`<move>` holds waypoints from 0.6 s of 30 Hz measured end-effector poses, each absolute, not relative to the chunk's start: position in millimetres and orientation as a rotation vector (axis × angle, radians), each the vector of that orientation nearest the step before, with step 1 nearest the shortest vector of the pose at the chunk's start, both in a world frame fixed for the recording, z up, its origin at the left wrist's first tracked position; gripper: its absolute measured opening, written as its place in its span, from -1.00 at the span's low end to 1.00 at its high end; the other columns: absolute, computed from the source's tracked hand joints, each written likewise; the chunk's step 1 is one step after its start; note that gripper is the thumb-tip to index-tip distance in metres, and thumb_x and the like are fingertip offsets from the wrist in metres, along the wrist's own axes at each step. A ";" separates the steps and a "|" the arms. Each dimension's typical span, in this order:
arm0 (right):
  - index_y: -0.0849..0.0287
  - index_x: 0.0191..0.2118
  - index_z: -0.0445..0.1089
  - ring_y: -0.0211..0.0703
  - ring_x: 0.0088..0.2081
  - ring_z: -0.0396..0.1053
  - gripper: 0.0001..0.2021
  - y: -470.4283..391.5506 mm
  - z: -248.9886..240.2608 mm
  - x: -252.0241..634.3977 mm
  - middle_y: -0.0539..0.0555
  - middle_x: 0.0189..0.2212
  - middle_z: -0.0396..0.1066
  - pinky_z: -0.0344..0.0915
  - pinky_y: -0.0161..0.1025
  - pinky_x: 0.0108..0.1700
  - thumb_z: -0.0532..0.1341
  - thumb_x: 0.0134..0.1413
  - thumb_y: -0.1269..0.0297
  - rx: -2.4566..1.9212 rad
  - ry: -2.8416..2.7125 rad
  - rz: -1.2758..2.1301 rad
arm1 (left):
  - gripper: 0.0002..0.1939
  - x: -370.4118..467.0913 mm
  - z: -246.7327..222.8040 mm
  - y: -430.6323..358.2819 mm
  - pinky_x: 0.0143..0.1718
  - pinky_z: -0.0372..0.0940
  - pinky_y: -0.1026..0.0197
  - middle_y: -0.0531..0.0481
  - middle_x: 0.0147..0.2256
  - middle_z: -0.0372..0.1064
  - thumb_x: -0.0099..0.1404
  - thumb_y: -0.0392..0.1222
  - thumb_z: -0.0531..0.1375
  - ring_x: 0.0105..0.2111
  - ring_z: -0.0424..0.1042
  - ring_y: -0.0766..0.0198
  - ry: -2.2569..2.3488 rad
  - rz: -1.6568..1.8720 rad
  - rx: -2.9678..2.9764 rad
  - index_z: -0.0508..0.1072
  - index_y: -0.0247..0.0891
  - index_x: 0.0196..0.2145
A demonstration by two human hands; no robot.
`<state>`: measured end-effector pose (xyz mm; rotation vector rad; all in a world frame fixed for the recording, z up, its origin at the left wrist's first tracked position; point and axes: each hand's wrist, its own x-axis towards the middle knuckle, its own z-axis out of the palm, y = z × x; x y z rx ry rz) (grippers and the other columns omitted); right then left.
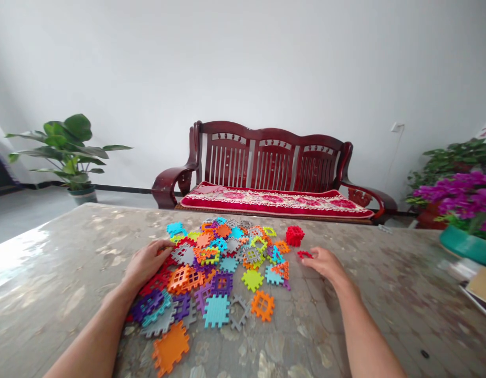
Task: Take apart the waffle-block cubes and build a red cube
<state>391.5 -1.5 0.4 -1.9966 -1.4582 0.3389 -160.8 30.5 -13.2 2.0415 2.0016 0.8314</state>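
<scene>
A heap of colourful interlocking plastic tiles [229,264] with notched edges is spread over the table in front of me. My left hand [148,264] rests at the heap's left side, fingers stretched out and a little apart, close to red tiles [158,279] partly hidden beneath it. To the right of the heap, my right hand [324,262] pinches a small red tile [305,254] between thumb and fingers, low over the tabletop. Just beyond that tile stands a red cube [294,235] built from joined tiles. Nearest to me lies an orange square tile [171,348].
A patterned cover lies on the table [290,352]. At the right are a teal flower pot [467,244], a tan box-like object [481,286] and a small black item [424,354]. A wooden bench [272,168] stands behind the table, with a potted plant [75,149] to its left.
</scene>
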 end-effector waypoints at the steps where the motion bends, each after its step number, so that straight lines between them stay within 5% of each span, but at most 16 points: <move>1: 0.19 -0.21 0.50 0.05 -0.31 0.51 -0.50 -1.4 0.5 398.0 0.16 -0.34 0.55 0.36 -0.15 -0.30 0.39 -0.37 0.04 -1.991 -1.387 0.406 | -0.60 -160.6 -12.8 30.0 0.03 0.28 0.14 -0.02 -0.07 0.52 0.23 0.08 0.02 -0.06 0.46 0.09 2.001 0.832 2.042 0.54 -0.09 -0.17; 8: 0.31 0.07 0.38 0.06 -0.17 0.50 -0.29 9.4 28.8 386.8 0.22 -0.19 0.54 0.36 -0.12 -0.14 0.30 -0.18 -0.07 -1.915 -1.231 0.283 | -0.59 -160.4 -11.5 29.1 0.01 0.30 0.13 -0.03 -0.07 0.52 0.24 0.09 0.02 -0.07 0.47 0.07 2.013 0.831 2.043 0.55 -0.10 -0.15; 18: 0.36 0.13 0.31 0.12 -0.04 0.41 -0.40 42.6 70.2 330.7 0.32 -0.08 0.46 0.28 -0.12 -0.04 0.23 -0.01 0.12 -2.111 -1.522 -0.156 | -0.62 -162.8 -14.4 30.4 0.01 0.30 0.17 0.01 -0.09 0.53 0.22 0.07 0.04 -0.10 0.48 0.11 2.006 0.859 2.052 0.55 -0.09 -0.18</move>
